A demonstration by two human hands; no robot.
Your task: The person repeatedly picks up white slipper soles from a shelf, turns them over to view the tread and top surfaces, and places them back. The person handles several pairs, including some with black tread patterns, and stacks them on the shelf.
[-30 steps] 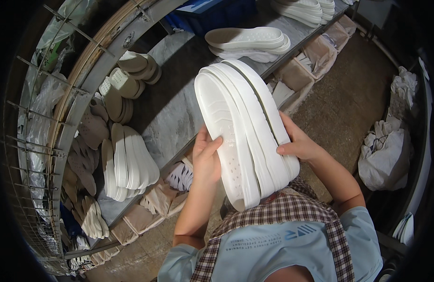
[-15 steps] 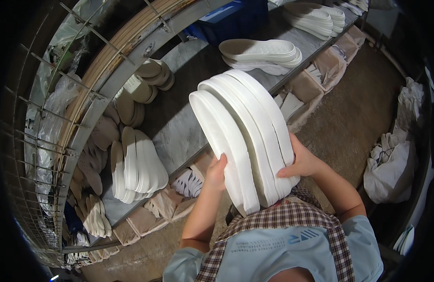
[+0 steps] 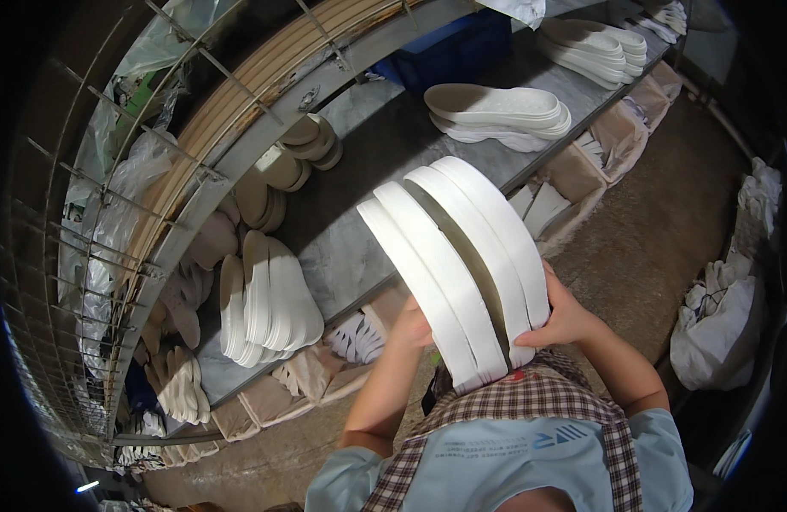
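Left fingers point(image 3: 419, 326) and right fingers point(image 3: 531, 338) grip white sole stack point(image 3: 449, 280) between them, gap mid-stack. Past the fingers: grey worktop point(image 3: 346, 224) with another sole pile point(image 3: 496, 109), blue bin point(image 3: 449, 53) farther off.

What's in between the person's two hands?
A bundle of white soles sits between the left hand and the right hand; the head view shows it.

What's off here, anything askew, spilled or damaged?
Nothing looks spilled or damaged. Slightly odd: the white soles between the left hand and right hand don't sit flush; a dark gap splits them down the middle.
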